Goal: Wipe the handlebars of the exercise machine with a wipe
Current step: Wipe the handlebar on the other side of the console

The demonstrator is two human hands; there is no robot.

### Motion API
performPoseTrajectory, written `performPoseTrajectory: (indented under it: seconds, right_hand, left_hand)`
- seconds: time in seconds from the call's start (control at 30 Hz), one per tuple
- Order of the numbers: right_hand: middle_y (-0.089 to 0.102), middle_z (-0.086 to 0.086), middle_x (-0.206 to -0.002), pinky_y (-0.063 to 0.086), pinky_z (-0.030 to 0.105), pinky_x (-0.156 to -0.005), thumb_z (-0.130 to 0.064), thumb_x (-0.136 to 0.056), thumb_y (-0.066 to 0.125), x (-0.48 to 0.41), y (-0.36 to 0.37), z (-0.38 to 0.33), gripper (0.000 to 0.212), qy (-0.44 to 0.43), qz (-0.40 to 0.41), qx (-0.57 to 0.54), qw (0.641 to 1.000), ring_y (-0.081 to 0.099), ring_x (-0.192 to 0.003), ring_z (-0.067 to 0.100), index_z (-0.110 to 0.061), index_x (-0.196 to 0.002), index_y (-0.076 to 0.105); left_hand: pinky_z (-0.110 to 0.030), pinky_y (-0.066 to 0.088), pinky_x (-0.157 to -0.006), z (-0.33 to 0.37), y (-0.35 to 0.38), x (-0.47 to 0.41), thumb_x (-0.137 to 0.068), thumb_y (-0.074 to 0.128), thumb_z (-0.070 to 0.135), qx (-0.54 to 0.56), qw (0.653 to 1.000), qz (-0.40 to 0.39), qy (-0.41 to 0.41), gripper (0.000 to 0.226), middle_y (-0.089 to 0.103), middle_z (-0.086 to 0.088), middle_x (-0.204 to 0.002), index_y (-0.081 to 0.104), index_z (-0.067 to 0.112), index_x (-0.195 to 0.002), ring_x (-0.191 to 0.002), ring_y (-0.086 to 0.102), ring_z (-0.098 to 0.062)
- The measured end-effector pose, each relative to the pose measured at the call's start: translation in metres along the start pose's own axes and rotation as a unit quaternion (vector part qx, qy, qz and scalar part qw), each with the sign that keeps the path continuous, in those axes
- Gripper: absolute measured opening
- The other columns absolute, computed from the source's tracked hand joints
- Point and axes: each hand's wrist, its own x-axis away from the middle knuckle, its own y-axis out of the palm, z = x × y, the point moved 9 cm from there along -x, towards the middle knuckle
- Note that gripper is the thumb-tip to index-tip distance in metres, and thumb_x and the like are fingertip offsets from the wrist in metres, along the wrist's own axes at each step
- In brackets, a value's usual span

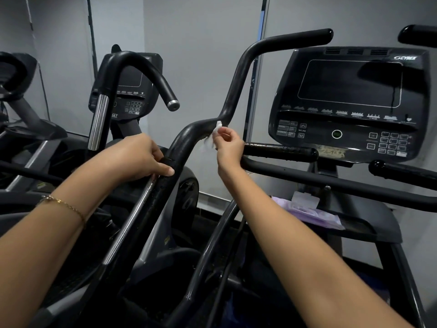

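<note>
While the wipe is pressed against the kink of the long black handlebar right in the middle of the frame, I'd say this is the actual wiping step, and not far into it. The right hand has a tight pinch grip on the wipe: thumb and fingertips closed on a small crumpled white wad, the rest of it dangling below. The left hand is wrapped round the same bar lower down, centre-left, thumb across the front, which looks like it's steadying the bar.

Next move, my guess: slide the wad up the bar toward its end at upper right. It's pretty bunched up, so opening it out would cover more surface. The short fixed handle right of centre has glossy speckles, and I can't tell if that's damp or just wear.

Readable stuff: the console on the right says "CYBEX" in its top corner and "INCLINE" between the arrow buttons. The other button labels are too small to read, and the faded sticker at its bottom edge is unreadable. A purple wipe pack lies on the machine's ledge, lower right, and I can't make out any print on it.
</note>
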Motion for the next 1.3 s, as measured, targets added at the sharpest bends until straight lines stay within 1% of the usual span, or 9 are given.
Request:
performPoseTrajectory:
  seconds: [0.07,0.3,0.53,0.67,0.77,0.93,1.07,1.17,1.3]
  right_hand:
    - [0.056,-0.002,-0.069,0.042,0.019,-0.064,-0.006,-0.087,0.062,0.001,0.0,0.006,0.017,0.011,0.044,-0.037,0.998,0.05,-0.063,0.007,-0.017,-0.075,0.057]
    - [0.051,0.0,-0.06,0.04,0.019,-0.059,0.0,-0.086,0.06,0.011,0.006,0.019,0.018,0.039,0.016,-0.087,0.995,0.044,-0.053,0.005,-0.013,-0.073,0.058]
    - [0.058,0.0,-0.069,0.045,0.014,-0.055,0.002,-0.086,0.06,0.021,0.011,0.024,0.019,0.108,-0.013,-0.141,0.984,0.052,-0.06,0.005,-0.013,-0.075,0.057]
    - [0.059,0.002,-0.077,0.05,0.018,-0.063,0.007,-0.088,0.054,0.022,0.013,0.025,0.023,0.156,0.02,-0.178,0.971,0.057,-0.069,0.008,-0.013,-0.076,0.055]
    - [0.058,0.001,-0.074,0.048,0.015,-0.056,0.007,-0.088,0.053,0.036,0.021,0.028,0.025,0.186,-0.017,-0.194,0.963,0.057,-0.066,0.008,-0.013,-0.074,0.054]
    - [0.057,0.001,-0.073,0.047,0.019,-0.061,0.011,-0.089,0.047,0.037,0.026,0.033,0.027,0.246,0.001,-0.243,0.938,0.056,-0.066,0.008,-0.011,-0.075,0.054]
    - [0.059,0.0,-0.065,0.046,0.016,-0.052,0.011,-0.088,0.048,0.048,0.034,0.033,0.025,0.27,-0.039,-0.255,0.928,0.059,-0.052,0.004,-0.009,-0.074,0.053]
    - [0.057,0.001,-0.063,0.045,0.017,-0.051,0.009,-0.089,0.05,0.046,0.032,0.033,0.024,0.294,-0.004,-0.273,0.916,0.054,-0.052,0.006,-0.008,-0.073,0.053]
    - [0.056,0.0,-0.055,0.036,0.013,-0.033,0.009,-0.091,0.045,0.06,0.043,0.033,0.028,0.317,-0.031,-0.282,0.905,0.049,-0.036,0.002,-0.007,-0.069,0.051]
  left_hand:
    - [-0.036,0.05,-0.083,0.0,0.0,0.0,-0.071,0.08,0.031,0.004,1.0,-0.004,-0.004,0.026,0.071,-0.013,-0.088,0.071,0.01,-0.084,-0.087,0.066,-0.027]
    - [-0.036,0.05,-0.088,0.0,0.0,0.0,-0.07,0.08,0.032,0.002,1.0,-0.004,-0.003,0.024,0.07,-0.011,-0.09,0.064,0.017,-0.081,-0.087,0.065,-0.024]
    - [-0.045,0.052,-0.088,-0.005,0.001,-0.003,-0.067,0.082,0.032,0.008,1.0,-0.011,0.0,0.025,0.072,-0.012,-0.083,0.07,0.014,-0.079,-0.083,0.068,-0.028]
    - [-0.044,0.053,-0.088,-0.006,0.0,-0.006,-0.066,0.082,0.034,-0.004,1.0,-0.013,-0.004,0.024,0.072,-0.01,-0.081,0.068,0.018,-0.077,-0.079,0.068,-0.026]
    - [-0.043,0.052,-0.089,-0.003,0.001,-0.004,-0.067,0.082,0.034,-0.005,1.0,-0.013,-0.002,0.024,0.071,-0.01,-0.084,0.068,0.018,-0.079,-0.081,0.068,-0.025]
    - [-0.043,0.052,-0.089,-0.001,0.0,-0.001,-0.069,0.081,0.032,-0.003,1.0,-0.009,-0.006,0.024,0.071,-0.011,-0.086,0.07,0.014,-0.08,-0.083,0.066,-0.025]
    - [-0.044,0.051,-0.089,-0.002,0.002,-0.001,-0.07,0.081,0.029,0.012,1.0,-0.01,-0.009,0.027,0.07,-0.014,-0.089,0.069,0.009,-0.084,-0.086,0.067,-0.028]
    - [-0.044,0.052,-0.089,-0.003,0.002,-0.002,-0.069,0.081,0.029,0.017,1.0,-0.01,-0.011,0.027,0.07,-0.014,-0.088,0.07,0.009,-0.085,-0.086,0.066,-0.028]
    - [-0.041,0.052,-0.088,-0.005,0.003,-0.003,-0.069,0.081,0.032,0.018,1.0,-0.011,-0.013,0.027,0.069,-0.008,-0.085,0.07,0.014,-0.086,-0.084,0.065,-0.025]
